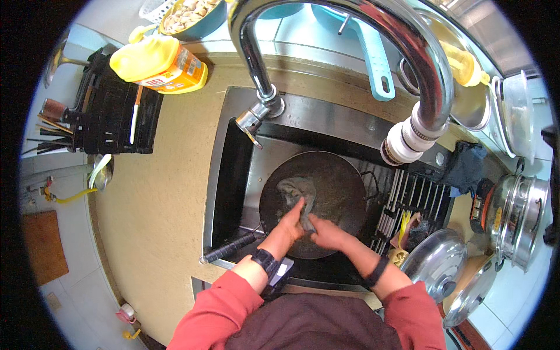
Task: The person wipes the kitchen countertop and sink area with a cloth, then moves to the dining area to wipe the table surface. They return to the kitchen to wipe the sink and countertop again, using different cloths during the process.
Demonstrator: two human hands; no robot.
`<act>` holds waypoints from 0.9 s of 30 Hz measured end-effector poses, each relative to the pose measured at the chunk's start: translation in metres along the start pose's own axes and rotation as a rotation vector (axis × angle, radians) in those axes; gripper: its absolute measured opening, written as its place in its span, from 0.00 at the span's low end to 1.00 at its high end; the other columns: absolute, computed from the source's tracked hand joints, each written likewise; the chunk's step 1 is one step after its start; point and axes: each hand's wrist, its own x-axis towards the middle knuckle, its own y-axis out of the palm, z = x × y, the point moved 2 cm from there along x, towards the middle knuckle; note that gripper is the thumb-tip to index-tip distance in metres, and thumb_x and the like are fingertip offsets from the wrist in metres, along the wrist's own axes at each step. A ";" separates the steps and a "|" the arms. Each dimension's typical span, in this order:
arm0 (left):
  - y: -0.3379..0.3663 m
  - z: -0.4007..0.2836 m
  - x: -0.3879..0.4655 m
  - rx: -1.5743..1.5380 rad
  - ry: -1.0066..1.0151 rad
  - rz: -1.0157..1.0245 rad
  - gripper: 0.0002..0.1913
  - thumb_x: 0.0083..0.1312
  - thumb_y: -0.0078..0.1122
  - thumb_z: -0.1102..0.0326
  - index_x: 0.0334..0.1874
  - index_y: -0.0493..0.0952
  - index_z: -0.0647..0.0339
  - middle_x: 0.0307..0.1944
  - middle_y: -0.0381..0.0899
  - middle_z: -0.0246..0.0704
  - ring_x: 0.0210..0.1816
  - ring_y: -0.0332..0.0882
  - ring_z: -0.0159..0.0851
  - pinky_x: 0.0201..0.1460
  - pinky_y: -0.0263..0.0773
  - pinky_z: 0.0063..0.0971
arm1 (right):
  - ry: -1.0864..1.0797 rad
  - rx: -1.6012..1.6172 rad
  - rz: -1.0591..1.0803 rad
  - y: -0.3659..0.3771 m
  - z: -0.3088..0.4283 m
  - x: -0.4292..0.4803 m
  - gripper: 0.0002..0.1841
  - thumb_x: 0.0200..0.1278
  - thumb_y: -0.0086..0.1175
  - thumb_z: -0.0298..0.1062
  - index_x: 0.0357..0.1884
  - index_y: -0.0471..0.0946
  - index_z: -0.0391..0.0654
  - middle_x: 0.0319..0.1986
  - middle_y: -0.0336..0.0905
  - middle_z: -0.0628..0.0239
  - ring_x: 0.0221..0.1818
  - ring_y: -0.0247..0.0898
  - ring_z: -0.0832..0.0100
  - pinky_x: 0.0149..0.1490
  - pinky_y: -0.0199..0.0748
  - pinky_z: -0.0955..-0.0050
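Observation:
A dark wok (339, 192) sits in the stainless steel sink (262, 162). Its black-wrapped handle (232, 247) points to the sink's near left corner. Over the wok, a wet grey cloth (299, 188) is gripped by my left hand (292, 223), part of it spread toward the far side. My right hand (327, 234) pinches the cloth's near end, close beside the left. My fingers hide some of the cloth.
A chrome faucet (262, 74) arches over the sink, its white spout (404, 138) at right. A roll-up rack (402, 192) covers the sink's right side. Glass lids (437, 262) lean nearby. At left stand a yellow detergent jug (157, 65) and a black knife holder (109, 109).

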 end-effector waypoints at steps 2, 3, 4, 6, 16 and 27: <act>0.007 -0.004 -0.001 -0.105 0.026 0.177 0.21 0.62 0.51 0.53 0.50 0.66 0.62 0.37 0.75 0.43 0.36 0.74 0.45 0.41 0.72 0.41 | -0.116 0.016 0.070 -0.025 0.026 -0.038 0.25 0.48 0.51 0.31 0.50 0.61 0.39 0.38 0.73 0.42 0.44 0.69 0.46 0.47 0.68 0.54; 0.009 -0.007 -0.005 -0.107 0.039 0.153 0.19 0.63 0.51 0.56 0.50 0.67 0.61 0.38 0.75 0.42 0.37 0.75 0.44 0.40 0.73 0.40 | -0.207 0.042 0.070 -0.040 0.036 -0.054 0.25 0.47 0.53 0.32 0.50 0.62 0.39 0.38 0.73 0.44 0.44 0.69 0.47 0.47 0.68 0.56; 0.012 -0.011 -0.012 -0.127 0.019 0.159 0.17 0.63 0.50 0.58 0.50 0.67 0.61 0.39 0.75 0.41 0.37 0.76 0.43 0.40 0.73 0.39 | -0.216 0.086 0.061 -0.054 0.042 -0.065 0.25 0.47 0.54 0.33 0.50 0.64 0.39 0.39 0.73 0.45 0.44 0.70 0.48 0.48 0.68 0.58; 0.016 -0.009 -0.035 0.032 0.143 0.171 0.13 0.64 0.49 0.65 0.49 0.70 0.59 0.44 0.76 0.37 0.40 0.77 0.38 0.43 0.74 0.34 | -0.398 0.181 -0.109 -0.085 0.045 -0.083 0.26 0.46 0.58 0.35 0.50 0.69 0.40 0.39 0.75 0.51 0.42 0.73 0.55 0.48 0.69 0.66; 0.032 0.012 -0.122 0.149 0.110 0.700 0.15 0.66 0.43 0.61 0.51 0.70 0.59 0.47 0.75 0.34 0.44 0.75 0.35 0.47 0.70 0.31 | -0.114 1.985 -0.132 -0.035 0.029 -0.032 0.20 0.60 0.48 0.51 0.45 0.71 0.45 0.38 0.74 0.61 0.43 0.71 0.61 0.52 0.68 0.61; 0.035 0.017 -0.130 -0.113 0.160 0.539 0.30 0.61 0.49 0.45 0.53 0.63 0.66 0.54 0.68 0.43 0.57 0.64 0.39 0.62 0.58 0.42 | -0.536 0.569 -0.594 -0.037 0.117 -0.086 0.07 0.59 0.52 0.32 0.35 0.72 0.40 0.29 0.73 0.65 0.34 0.70 0.71 0.45 0.67 0.72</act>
